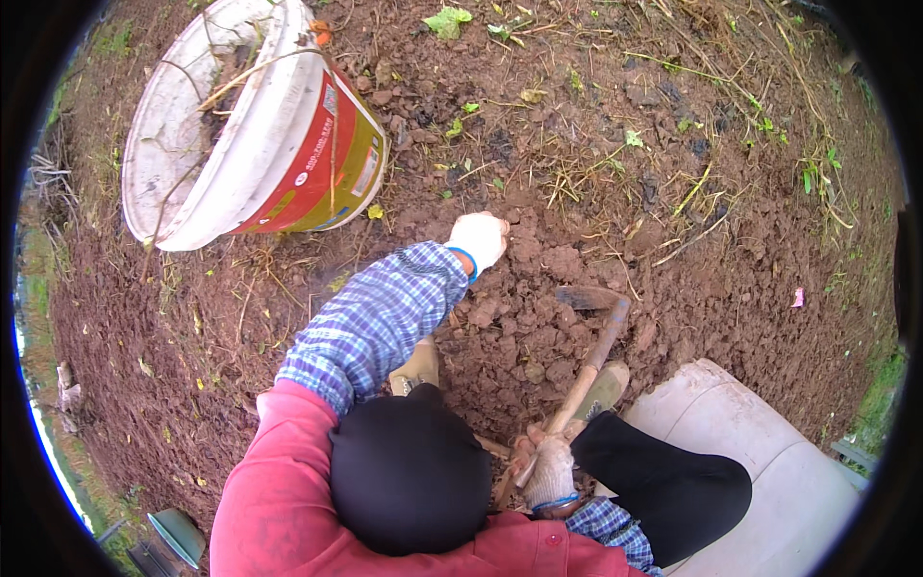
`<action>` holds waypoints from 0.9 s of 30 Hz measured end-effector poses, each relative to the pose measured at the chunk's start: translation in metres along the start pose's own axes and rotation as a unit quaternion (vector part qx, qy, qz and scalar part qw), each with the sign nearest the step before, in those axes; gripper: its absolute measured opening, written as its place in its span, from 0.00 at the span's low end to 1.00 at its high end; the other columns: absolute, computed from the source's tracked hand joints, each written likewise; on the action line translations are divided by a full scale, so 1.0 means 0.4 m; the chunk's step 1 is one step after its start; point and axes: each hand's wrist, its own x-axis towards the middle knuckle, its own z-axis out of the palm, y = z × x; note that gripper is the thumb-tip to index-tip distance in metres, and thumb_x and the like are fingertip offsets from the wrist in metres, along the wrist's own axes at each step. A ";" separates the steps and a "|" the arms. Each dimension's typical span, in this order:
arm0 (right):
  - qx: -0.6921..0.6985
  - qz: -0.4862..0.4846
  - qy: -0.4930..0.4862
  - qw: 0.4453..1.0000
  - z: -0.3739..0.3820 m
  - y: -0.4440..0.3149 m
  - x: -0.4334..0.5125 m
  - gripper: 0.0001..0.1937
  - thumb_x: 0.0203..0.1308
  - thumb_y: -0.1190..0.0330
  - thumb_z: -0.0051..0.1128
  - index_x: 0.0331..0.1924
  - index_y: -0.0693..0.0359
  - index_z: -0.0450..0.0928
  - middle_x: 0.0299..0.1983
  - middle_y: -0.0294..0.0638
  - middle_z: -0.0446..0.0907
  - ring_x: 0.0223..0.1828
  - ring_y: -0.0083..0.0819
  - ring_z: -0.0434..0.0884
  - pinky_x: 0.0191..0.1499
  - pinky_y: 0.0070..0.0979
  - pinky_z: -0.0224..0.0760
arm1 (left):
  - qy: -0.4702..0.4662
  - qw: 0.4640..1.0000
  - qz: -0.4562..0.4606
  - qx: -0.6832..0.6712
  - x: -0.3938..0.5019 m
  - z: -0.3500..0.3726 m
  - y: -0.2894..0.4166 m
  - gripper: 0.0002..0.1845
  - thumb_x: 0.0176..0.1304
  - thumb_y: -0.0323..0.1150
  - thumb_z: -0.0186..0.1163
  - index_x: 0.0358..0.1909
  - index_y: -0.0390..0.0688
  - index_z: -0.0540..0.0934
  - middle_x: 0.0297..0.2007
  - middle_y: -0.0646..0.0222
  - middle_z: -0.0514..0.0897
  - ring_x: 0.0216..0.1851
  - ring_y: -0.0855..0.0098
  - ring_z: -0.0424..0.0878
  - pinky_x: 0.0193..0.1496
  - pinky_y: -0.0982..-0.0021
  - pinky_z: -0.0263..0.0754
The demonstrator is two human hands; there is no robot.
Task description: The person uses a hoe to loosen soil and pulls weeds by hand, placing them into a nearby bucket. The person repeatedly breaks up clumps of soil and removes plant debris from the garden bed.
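My left hand (479, 240), in a white glove with a blue cuff, reaches out over the clods of reddish soil (519, 317). Its fingers look bent, and whether something is in them is hidden. Near my body, my right hand (549, 469), in a fingerless-looking knit glove, is closed around the wooden handle of a hoe (577, 389). The hoe's metal blade (588, 297) rests on the broken soil, to the right of my left hand. My shoes (417, 368) stand on either side of the loose soil.
A white plastic bucket (288, 159) with a red and gold label lies tilted at the upper left, dry stems in and across it. A large pale sack-like object (750, 440) is beside my right leg. Weeds and straw (577, 173) lie ahead. A green basin (177, 537) is at the lower left.
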 end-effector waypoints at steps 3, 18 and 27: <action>0.035 0.001 -0.056 0.998 -0.021 0.012 0.008 0.11 0.67 0.64 0.54 0.30 0.55 0.65 0.17 0.34 0.65 0.12 0.31 0.67 0.17 0.33 0.67 | -0.034 0.998 -0.051 0.031 0.039 0.055 0.004 0.12 0.54 0.39 0.59 0.38 0.47 0.84 0.37 0.57 0.84 0.40 0.53 0.82 0.46 0.57 0.78; 0.036 -0.002 -0.057 0.998 -0.016 0.005 0.019 0.10 0.65 0.66 0.56 0.36 0.54 0.64 0.22 0.38 0.70 0.14 0.32 0.68 0.18 0.34 0.67 | -0.195 0.882 -0.015 -0.429 -0.145 -0.062 0.096 0.13 0.51 0.32 0.65 0.40 0.43 0.86 0.35 0.67 0.87 0.37 0.74 0.84 0.42 0.71 0.78; 0.063 -0.005 -0.086 0.994 -0.055 0.025 0.065 0.11 0.64 0.68 0.56 0.41 0.57 0.62 0.23 0.41 0.71 0.13 0.34 0.69 0.15 0.35 0.66 | 0.554 0.759 0.249 -0.236 -0.425 -0.716 0.097 0.12 0.65 0.25 0.56 0.49 0.39 0.79 0.42 0.60 0.82 0.43 0.62 0.81 0.47 0.65 0.80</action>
